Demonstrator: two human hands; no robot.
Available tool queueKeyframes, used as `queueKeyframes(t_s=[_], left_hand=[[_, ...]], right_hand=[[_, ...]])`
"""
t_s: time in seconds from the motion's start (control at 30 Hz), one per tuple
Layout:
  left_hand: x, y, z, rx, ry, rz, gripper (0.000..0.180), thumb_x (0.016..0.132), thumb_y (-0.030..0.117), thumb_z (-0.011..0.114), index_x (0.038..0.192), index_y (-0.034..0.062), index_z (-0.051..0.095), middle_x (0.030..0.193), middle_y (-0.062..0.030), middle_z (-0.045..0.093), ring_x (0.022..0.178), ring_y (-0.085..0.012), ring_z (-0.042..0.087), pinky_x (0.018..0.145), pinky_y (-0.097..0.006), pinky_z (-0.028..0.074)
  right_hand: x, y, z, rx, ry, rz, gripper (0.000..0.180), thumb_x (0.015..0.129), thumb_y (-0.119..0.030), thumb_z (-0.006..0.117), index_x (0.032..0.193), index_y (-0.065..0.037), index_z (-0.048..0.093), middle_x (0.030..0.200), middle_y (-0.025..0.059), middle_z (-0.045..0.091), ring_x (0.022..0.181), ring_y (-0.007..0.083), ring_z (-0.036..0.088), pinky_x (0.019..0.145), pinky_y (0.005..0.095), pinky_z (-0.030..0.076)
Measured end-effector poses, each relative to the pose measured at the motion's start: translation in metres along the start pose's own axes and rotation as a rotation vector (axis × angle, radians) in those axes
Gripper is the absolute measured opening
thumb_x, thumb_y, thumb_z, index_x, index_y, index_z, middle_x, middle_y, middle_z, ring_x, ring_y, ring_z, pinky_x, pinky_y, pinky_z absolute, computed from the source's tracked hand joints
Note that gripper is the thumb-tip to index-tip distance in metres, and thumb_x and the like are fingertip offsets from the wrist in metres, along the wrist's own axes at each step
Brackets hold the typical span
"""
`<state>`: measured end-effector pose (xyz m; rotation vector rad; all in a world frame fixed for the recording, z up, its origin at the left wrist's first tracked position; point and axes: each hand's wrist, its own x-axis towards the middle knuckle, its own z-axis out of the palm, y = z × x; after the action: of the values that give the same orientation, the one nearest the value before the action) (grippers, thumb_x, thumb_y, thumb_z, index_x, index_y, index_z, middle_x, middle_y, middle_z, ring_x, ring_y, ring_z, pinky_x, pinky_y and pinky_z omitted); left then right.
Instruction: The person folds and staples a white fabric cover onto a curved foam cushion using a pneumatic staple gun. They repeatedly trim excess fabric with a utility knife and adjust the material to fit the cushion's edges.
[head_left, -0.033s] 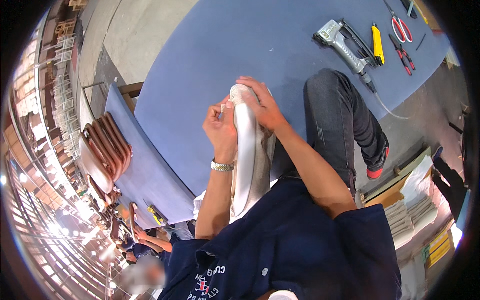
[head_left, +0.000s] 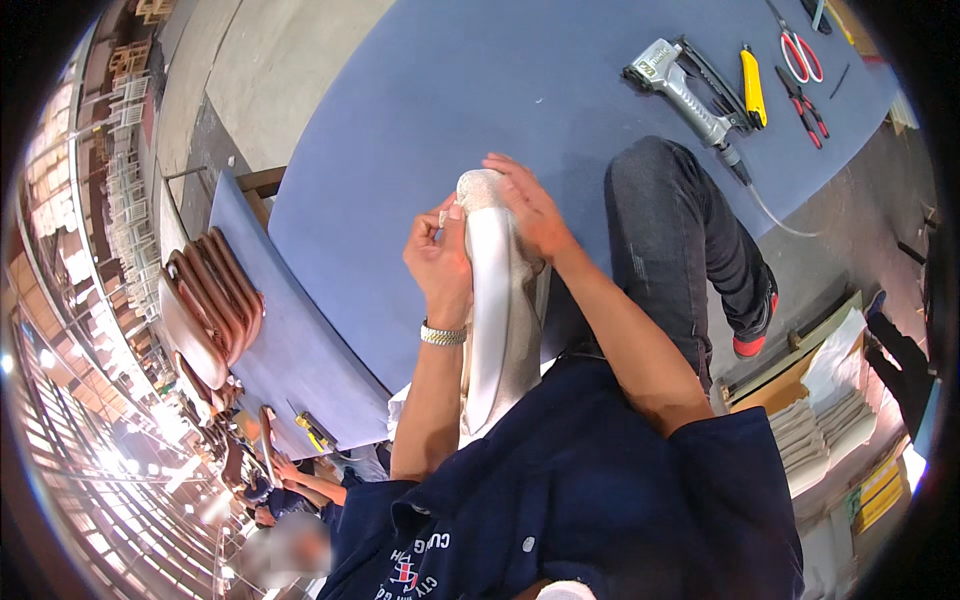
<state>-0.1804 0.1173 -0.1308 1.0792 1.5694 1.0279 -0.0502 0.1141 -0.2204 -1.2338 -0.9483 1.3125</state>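
The work in hand looks like fitting a covering over the top end of a long white curved piece (head_left: 492, 320), which stands upright against the person's body at the edge of the blue counter (head_left: 450, 110). The left hand (head_left: 437, 262) is closed in a pinch on material at the piece's upper left edge; the right hand (head_left: 528, 205) lies open and flat over the rounded top, pressing it down. Judging by this, the next move calls for keeping the material taut. A pneumatic stapler (head_left: 685, 90), scissors (head_left: 795, 52) and pliers (head_left: 808, 108) lie well apart on the counter.
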Motion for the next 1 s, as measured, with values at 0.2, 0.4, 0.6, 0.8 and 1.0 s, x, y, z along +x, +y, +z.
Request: queueKeyframes(t_s=[0.2,0.4,0.6,0.8,1.0], left_hand=[[0.001,-0.003,-0.001,0.08,0.006,-0.005,0.022,0.1,0.012,0.069,0.083,0.004,0.058,0.121,-0.0217,0.071,0.103,-0.0163,0.065,0.09,-0.031,0.052],[-0.003,0.002,0.009,0.041,-0.006,0.007,0.023,0.1,0.012,0.068,0.082,0.0048,0.056,0.125,-0.0234,0.07,0.09,-0.009,0.06,0.081,-0.025,0.05],[-0.014,0.008,0.02,0.12,0.005,0.055,0.025,0.1,0.014,0.069,0.082,0.0044,0.055,0.124,-0.0221,0.071,0.077,-0.0029,0.053,0.067,-0.02,0.046],[-0.023,0.009,0.03,0.067,-0.008,0.055,0.023,0.101,0.011,0.068,0.083,0.0034,0.056,0.127,-0.024,0.069,0.084,-0.0059,0.06,0.071,-0.022,0.05],[-0.029,0.008,0.037,-0.015,-0.057,0.031,0.019,0.102,0.009,0.065,0.087,0.0019,0.057,0.13,-0.0267,0.067,0.101,-0.0136,0.067,0.086,-0.028,0.054]], right_hand=[[0.004,0.054,-0.02,0.181,0.113,0.207,0.056,0.113,-0.039,0.032,0.144,0.002,0.054,0.148,0.0188,0.055,0.139,0.0277,0.049,0.118,0.0367,0.035],[0.063,0.047,-0.01,0.225,0.367,0.193,0.053,0.111,-0.039,0.037,0.121,0.003,0.068,0.119,0.0165,0.072,0.113,0.027,0.068,0.101,0.0373,0.049],[0.061,0.027,-0.006,0.059,0.175,0.162,0.059,0.111,-0.045,0.033,0.119,-0.001,0.071,0.118,0.0164,0.073,0.114,0.0317,0.066,0.102,0.0418,0.048],[0.033,-0.004,-0.011,0.008,-0.022,0.127,0.07,0.11,-0.052,0.022,0.124,-0.002,0.071,0.131,0.0168,0.068,0.128,0.0341,0.056,0.113,0.0462,0.039],[0.009,-0.02,-0.018,-0.059,-0.019,-0.008,0.063,0.112,-0.047,0.02,0.145,-0.004,0.054,0.153,0.0181,0.048,0.144,0.0344,0.039,0.122,0.0456,0.027]])
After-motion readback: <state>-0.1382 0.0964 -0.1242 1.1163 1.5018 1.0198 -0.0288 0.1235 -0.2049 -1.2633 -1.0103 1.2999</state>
